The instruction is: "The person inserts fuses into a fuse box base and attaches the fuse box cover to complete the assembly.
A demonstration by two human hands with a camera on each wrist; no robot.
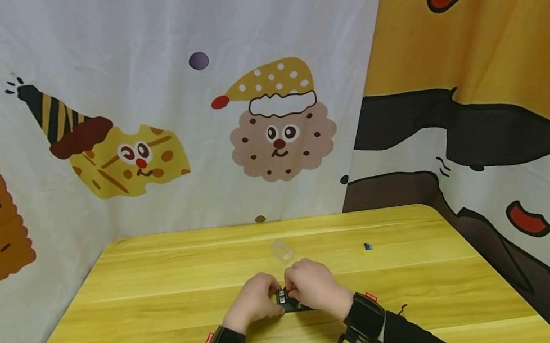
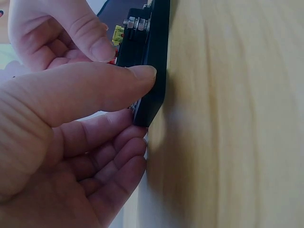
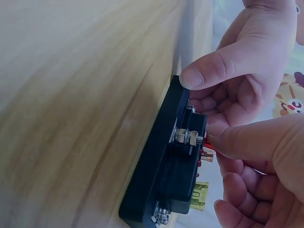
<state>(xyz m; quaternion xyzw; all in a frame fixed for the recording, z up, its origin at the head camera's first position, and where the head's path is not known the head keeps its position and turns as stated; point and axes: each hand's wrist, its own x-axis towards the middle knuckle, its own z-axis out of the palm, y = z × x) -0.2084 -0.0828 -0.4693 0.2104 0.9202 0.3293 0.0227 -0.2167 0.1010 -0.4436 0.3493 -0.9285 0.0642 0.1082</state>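
Observation:
A black fuse block [image 3: 152, 152] lies on the table, with bolts and nuts along its side. My left hand [image 1: 254, 301] grips one end of it, the thumb on the near edge and the fingers behind. Over the block, my right hand [image 1: 313, 286] pinches a small red blade fuse [image 3: 207, 142] between thumb and fingers; most of that fuse is hidden. A yellow blade fuse [image 3: 198, 196] and a brownish one [image 3: 207, 155] stand upright in the block. Whether the red fuse is fully seated, I cannot tell.
Behind the hands, a clear plastic cover [image 1: 282, 251] lies on the wooden table [image 1: 166, 286]. A small blue piece [image 1: 368, 246] lies farther right. Printed curtains [image 1: 139, 51] hang behind the table and at its sides.

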